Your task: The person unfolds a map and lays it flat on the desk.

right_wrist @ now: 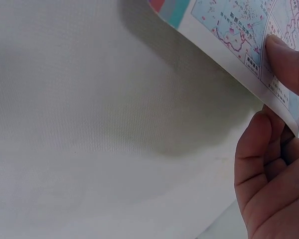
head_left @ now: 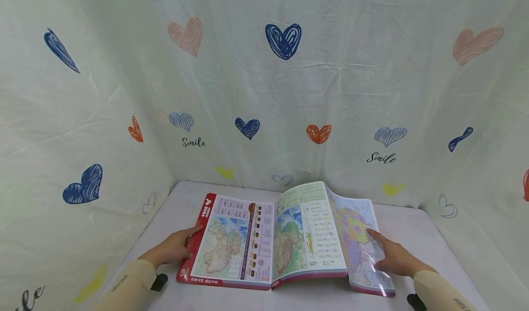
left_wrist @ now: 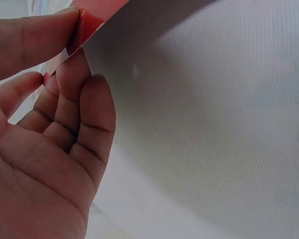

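Observation:
A glossy map booklet [head_left: 231, 244] with a red border lies spread on the table, its middle section [head_left: 310, 237] arched up with its far edge raised. My left hand [head_left: 175, 247] grips the left red edge. In the left wrist view, the thumb of my left hand [left_wrist: 45, 144] lies over the red edge [left_wrist: 99, 12] and the other fingers curl beneath it. My right hand [head_left: 397, 257] holds the outer edge of the right-hand map page [head_left: 359, 237]. The right wrist view shows my right hand [right_wrist: 276, 184] pinching that page [right_wrist: 224, 42], thumb on top, fingers under.
The pale table [head_left: 231, 302] extends around the booklet. A white curtain [head_left: 256, 90] printed with hearts and "Smile" hangs behind the table and at both sides. A dark object shows beside each wrist, partly hidden by the sleeves.

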The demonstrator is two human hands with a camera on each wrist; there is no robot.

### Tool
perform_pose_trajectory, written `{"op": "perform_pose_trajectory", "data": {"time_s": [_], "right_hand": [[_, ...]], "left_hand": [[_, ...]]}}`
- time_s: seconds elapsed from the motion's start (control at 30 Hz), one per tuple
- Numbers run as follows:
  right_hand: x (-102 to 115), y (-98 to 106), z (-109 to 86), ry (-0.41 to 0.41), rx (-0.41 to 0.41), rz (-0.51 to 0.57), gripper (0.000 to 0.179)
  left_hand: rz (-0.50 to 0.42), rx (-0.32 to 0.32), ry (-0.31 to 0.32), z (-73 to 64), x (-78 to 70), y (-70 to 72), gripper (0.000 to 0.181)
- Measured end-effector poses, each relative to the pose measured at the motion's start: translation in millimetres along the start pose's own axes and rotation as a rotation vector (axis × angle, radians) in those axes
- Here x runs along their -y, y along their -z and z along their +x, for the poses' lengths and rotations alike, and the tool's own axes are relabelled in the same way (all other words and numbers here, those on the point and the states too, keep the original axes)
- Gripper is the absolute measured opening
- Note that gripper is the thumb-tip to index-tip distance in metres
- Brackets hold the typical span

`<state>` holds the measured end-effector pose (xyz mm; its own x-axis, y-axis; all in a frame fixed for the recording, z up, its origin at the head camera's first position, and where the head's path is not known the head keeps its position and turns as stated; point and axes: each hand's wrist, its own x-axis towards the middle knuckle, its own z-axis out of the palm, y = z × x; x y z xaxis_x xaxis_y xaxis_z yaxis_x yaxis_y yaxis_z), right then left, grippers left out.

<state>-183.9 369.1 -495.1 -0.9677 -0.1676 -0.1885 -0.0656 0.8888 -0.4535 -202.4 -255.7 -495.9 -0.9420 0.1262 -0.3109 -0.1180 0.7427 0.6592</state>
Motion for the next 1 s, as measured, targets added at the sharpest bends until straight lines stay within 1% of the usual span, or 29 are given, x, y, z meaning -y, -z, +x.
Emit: {"op": "perform_pose_trajectory", "data": {"time_s": [0.3,0.4,0.53,0.8,1.0], "right_hand": [[-9,5,-6.1,0.023,-0.015,-0.012,0.104],[-14,6,-7.8,0.042,-0.021,-0.030,0.102],[-21,7,-10.2,0.047,-0.031,-0.051,0.100],[-31,12,-17.3,0.033,-0.021,-0.074,0.097],[-37,14,-20.2,-0.018,0.002,-0.090,0.094]], "left_hand": [[0.014,-0.010,-0.018,0.2,5.7,3.6,0.086],[0.008,-0.006,-0.014,-1.2,4.8,5.7,0.086],[0.008,-0.005,-0.006,-1.7,5.3,8.0,0.086],[0.037,-0.007,-0.006,-1.9,8.6,9.2,0.085],[0.057,-0.008,-0.003,-1.4,8.8,11.5,0.086]]}}
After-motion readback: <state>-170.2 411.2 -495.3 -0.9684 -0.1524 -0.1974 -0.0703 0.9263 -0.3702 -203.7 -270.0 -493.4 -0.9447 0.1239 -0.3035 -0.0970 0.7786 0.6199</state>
